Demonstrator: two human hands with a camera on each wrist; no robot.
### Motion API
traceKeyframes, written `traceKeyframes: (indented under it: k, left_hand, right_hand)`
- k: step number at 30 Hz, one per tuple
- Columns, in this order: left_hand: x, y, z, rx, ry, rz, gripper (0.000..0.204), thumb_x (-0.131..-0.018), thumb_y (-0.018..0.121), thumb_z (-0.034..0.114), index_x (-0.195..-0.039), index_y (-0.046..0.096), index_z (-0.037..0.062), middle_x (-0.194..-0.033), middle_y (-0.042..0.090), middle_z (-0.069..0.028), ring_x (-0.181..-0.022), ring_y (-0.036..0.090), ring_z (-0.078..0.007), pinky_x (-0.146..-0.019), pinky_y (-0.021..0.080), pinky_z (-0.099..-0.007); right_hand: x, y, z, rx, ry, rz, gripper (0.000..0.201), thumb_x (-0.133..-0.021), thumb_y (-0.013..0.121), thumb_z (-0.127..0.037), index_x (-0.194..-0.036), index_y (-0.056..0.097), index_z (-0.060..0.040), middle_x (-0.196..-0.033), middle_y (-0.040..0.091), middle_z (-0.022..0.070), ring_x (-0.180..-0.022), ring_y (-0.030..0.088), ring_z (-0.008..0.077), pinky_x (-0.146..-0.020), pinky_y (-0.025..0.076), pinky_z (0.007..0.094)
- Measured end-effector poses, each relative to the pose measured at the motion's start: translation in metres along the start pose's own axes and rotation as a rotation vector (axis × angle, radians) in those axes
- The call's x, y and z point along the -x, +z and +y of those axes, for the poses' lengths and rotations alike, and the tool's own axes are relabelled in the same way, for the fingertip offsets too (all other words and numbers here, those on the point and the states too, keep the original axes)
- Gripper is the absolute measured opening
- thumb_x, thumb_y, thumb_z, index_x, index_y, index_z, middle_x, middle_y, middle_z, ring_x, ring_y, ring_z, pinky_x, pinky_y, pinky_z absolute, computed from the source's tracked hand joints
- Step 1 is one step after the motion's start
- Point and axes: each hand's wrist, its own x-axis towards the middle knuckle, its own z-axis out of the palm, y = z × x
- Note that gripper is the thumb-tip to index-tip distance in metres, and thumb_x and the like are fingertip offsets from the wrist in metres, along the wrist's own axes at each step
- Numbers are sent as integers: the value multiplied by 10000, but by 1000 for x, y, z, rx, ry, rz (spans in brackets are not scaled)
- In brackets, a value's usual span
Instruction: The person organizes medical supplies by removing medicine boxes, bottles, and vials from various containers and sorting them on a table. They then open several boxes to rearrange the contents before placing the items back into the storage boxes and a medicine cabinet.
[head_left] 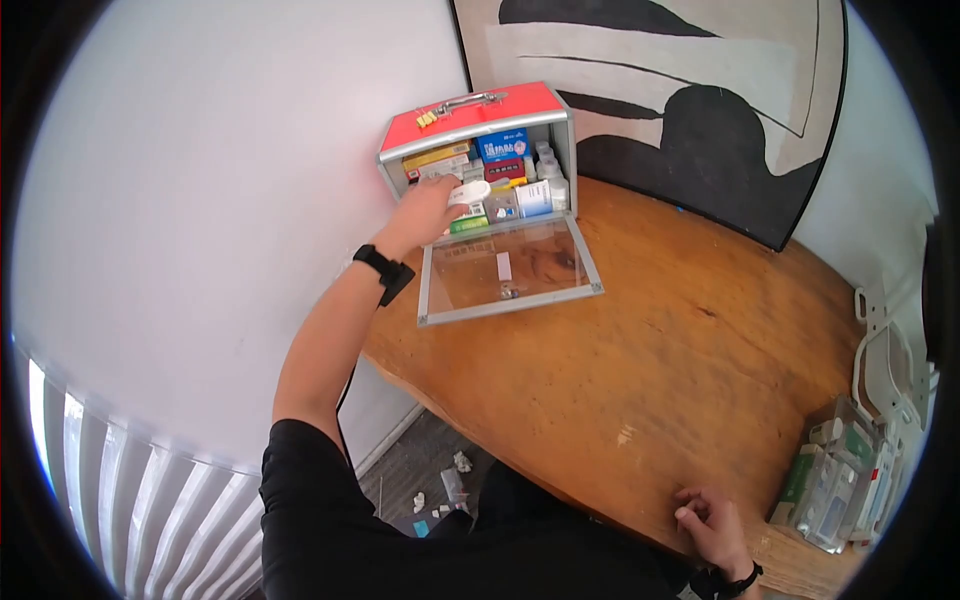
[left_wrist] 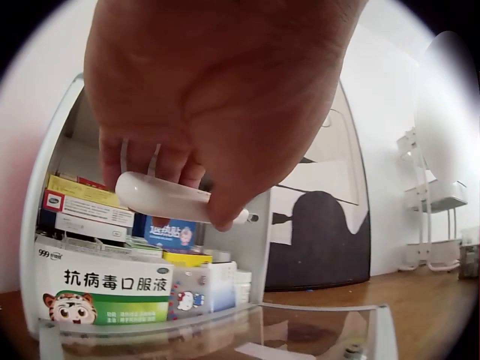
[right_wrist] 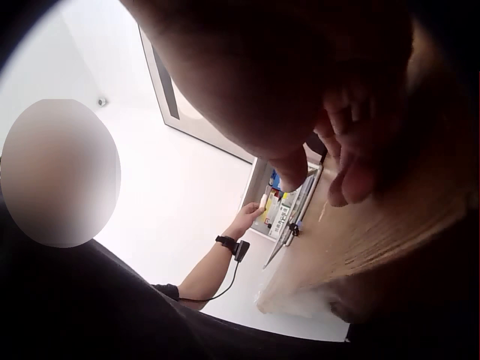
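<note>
My left hand [head_left: 425, 212] is at the mouth of a red and silver medicine box [head_left: 470, 112]. Between thumb and fingers it pinches a white, rounded, elongated device [left_wrist: 169, 196] with a narrow tip, held level in front of the packed medicines. Below the device stands a white and green carton [left_wrist: 105, 285] with a cartoon tiger. A blue box [head_left: 503, 146] is stacked behind, beside small white bottles [head_left: 549, 165]. The box's clear flap [head_left: 470, 270] lies folded down on the wooden table [head_left: 690, 340]. My right hand [head_left: 715, 525] rests at the table's near edge, fingers loosely curled, holding nothing.
A framed picture [head_left: 640, 60] leans on the wall behind the box. At the right stand a clear container [head_left: 835, 480] of packages and a white rack [head_left: 885, 370]. Scraps [head_left: 455, 485] lie on the floor below the table edge.
</note>
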Motion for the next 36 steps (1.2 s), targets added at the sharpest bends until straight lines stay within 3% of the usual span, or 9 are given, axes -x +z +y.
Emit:
traceKeyframes:
  k: [3, 16, 19, 21, 23, 26, 29, 34, 36]
  left_hand:
    - [-35, 10, -25, -317, 25, 82, 359, -904, 835, 261, -1204, 778, 71, -1302, 689, -187, -1339, 604, -385, -1113, 498, -508]
    - [-53, 25, -52, -329, -101, 41, 354, -843, 832, 147, -1183, 761, 77, -1170, 746, -157, -1156, 719, -356, -982, 587, -495]
    - [-36, 22, -26, -373, 23, 207, 312, -851, 813, 158, -1146, 765, 68, -1127, 745, -157, -1118, 715, -368, -957, 580, -494]
    - [-2, 26, 19, -260, 309, 318, 322, -841, 848, 244, -1073, 751, 42, -1107, 739, -151, -1070, 710, -376, -941, 568, -496]
    - [55, 10, 102, -34, 288, -123, 530, -800, 891, 315, -1202, 702, 27, -1166, 700, -161, -1117, 679, -380, -937, 562, -479]
    - [99, 31, 128, -178, 429, -196, 657, -768, 907, 388, -1239, 650, 9, -1185, 664, -156, -1163, 639, -346, -974, 532, -459]
    - [97, 44, 109, -607, 528, 160, 735, -697, 934, 322, -1279, 607, 14, -1206, 598, -146, -1172, 583, -309, -989, 480, -415]
    - [75, -10, 99, -421, 380, 104, 723, -705, 937, 271, -1305, 623, 19, -1232, 597, -141, -1183, 581, -317, -987, 477, -470]
    - [55, -32, 89, -387, 348, 365, 697, -736, 944, 275, -1306, 627, 30, -1279, 603, -138, -1215, 585, -331, -999, 476, -466]
  right_hand:
    - [-2, -1, 9, -33, 15, 2, 237, -1009, 702, -7, -1232, 663, 61, -775, 704, 48, -703, 683, 107, -652, 531, 251]
    - [-9, -3, 12, -206, 129, -16, 213, -1041, 696, -27, -1238, 656, 45, -776, 723, 64, -620, 668, 102, -548, 515, 240]
    - [-8, -4, 7, -165, 122, -23, 204, -1044, 690, -25, -1235, 658, 41, -773, 721, 65, -615, 665, 105, -549, 519, 241]
    - [-7, -3, 9, -173, 114, -9, 202, -1044, 690, -25, -1232, 659, 41, -773, 720, 66, -616, 665, 105, -548, 518, 242]
    - [-6, -2, 10, -177, 109, -4, 201, -1043, 691, -26, -1229, 661, 42, -774, 720, 67, -617, 664, 104, -547, 517, 243]
    - [-8, -1, 10, -164, 130, -2, 196, -1044, 692, -30, -1224, 664, 42, -788, 725, 69, -621, 668, 108, -548, 519, 248]
    - [-8, -3, 1, -166, 110, -16, 212, -1042, 705, -44, -1232, 668, 42, -801, 731, 68, -641, 679, 112, -567, 528, 251]
    - [-7, -1, -13, -34, 110, -69, 261, -1018, 761, -95, -1247, 700, 15, -828, 744, 50, -729, 710, 119, -655, 561, 264]
    - [-10, 4, -26, 49, 43, -62, 270, -1005, 782, -115, -1236, 714, 8, -840, 750, 44, -740, 710, 120, -669, 562, 273]
